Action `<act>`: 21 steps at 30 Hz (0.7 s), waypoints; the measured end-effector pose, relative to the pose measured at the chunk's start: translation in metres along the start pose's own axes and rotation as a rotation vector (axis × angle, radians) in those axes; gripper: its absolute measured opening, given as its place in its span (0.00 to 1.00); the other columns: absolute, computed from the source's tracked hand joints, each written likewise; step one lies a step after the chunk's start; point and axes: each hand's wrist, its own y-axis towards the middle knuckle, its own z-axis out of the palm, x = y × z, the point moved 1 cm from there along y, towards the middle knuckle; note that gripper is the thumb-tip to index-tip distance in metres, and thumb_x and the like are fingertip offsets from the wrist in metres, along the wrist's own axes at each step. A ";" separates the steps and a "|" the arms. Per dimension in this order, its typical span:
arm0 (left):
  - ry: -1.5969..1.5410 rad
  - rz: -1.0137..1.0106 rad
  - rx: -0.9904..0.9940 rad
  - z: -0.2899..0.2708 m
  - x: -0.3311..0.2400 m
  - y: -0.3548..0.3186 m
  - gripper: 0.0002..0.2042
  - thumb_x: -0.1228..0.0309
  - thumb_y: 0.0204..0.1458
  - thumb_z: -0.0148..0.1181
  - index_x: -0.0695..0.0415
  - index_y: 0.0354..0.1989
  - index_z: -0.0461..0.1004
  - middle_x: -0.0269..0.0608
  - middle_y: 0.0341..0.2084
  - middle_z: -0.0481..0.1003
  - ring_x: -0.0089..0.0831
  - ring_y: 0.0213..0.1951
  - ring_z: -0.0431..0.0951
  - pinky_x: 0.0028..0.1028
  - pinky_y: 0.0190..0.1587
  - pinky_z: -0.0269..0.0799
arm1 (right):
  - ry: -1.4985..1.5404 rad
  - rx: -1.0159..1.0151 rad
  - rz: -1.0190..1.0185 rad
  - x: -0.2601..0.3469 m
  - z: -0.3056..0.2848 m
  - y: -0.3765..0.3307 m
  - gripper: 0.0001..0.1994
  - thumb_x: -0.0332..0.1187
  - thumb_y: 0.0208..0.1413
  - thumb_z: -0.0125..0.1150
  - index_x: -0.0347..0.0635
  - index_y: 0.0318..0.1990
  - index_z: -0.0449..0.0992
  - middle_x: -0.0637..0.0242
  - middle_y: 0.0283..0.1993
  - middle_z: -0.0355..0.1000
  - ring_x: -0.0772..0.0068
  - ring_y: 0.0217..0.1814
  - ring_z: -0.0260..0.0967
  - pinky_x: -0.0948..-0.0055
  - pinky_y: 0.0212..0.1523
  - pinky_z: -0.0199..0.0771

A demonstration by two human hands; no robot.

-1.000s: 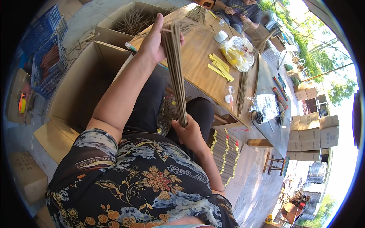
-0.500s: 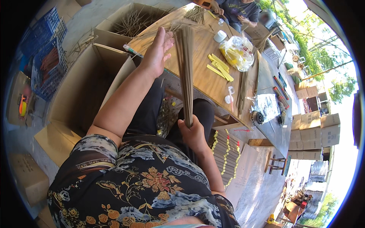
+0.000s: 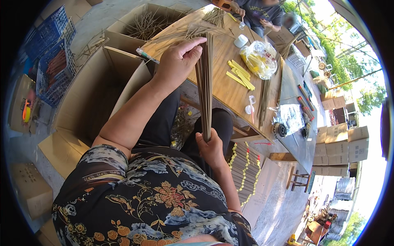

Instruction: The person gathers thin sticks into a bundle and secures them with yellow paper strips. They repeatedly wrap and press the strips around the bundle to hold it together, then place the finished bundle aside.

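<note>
A tall bundle of thin brown sticks, like incense sticks (image 3: 206, 86), stands nearly upright in front of me. My right hand (image 3: 211, 151) is closed around its lower end, above my knee. At the top end, my left hand (image 3: 179, 63) has its thumb and bent forefinger closed on the bundle's upper left edge. The forefinger reaches across the stick tips; the other fingers are partly hidden. Beyond the bundle lies the wooden table (image 3: 217, 67), with yellow strips (image 3: 241, 75) and a clear plastic bag with yellow contents (image 3: 258, 59) on it.
Open cardboard boxes (image 3: 88, 96) stand at my left, one holding loose sticks (image 3: 152, 25). Blue crates (image 3: 55, 67) are farther left. Yellow-banded stick bundles (image 3: 245, 172) lie at the lower right. Across the table sits another person (image 3: 262, 16). A white jar (image 3: 241, 40) stands on the tabletop.
My left hand has gone from open beside the bundle to fingers bent over its top. The bundle has become more upright, and my right hand has moved slightly right and down.
</note>
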 end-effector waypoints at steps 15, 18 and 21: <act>-0.380 -0.202 0.086 -0.002 0.012 -0.003 0.12 0.73 0.52 0.51 0.63 0.45 0.70 0.31 0.25 0.70 0.16 0.28 0.67 0.18 0.34 0.64 | -0.122 -0.068 -0.065 -0.001 -0.001 0.003 0.11 0.36 0.52 0.55 0.37 0.29 0.63 0.52 0.20 0.64 0.53 0.22 0.64 0.66 0.25 0.64; -0.577 -0.305 0.167 -0.007 0.009 0.001 0.11 0.74 0.52 0.51 0.63 0.43 0.70 0.30 0.22 0.68 0.16 0.25 0.65 0.17 0.31 0.61 | -0.086 -0.051 -0.044 -0.005 -0.001 0.004 0.11 0.36 0.52 0.55 0.37 0.30 0.64 0.53 0.20 0.64 0.55 0.22 0.64 0.66 0.25 0.64; -0.642 -0.297 0.181 -0.006 0.002 0.002 0.08 0.74 0.52 0.50 0.62 0.38 0.70 0.29 0.21 0.67 0.16 0.24 0.65 0.16 0.29 0.60 | -0.083 -0.045 -0.012 -0.006 -0.001 0.005 0.11 0.36 0.52 0.55 0.37 0.30 0.64 0.54 0.20 0.64 0.58 0.22 0.64 0.67 0.25 0.64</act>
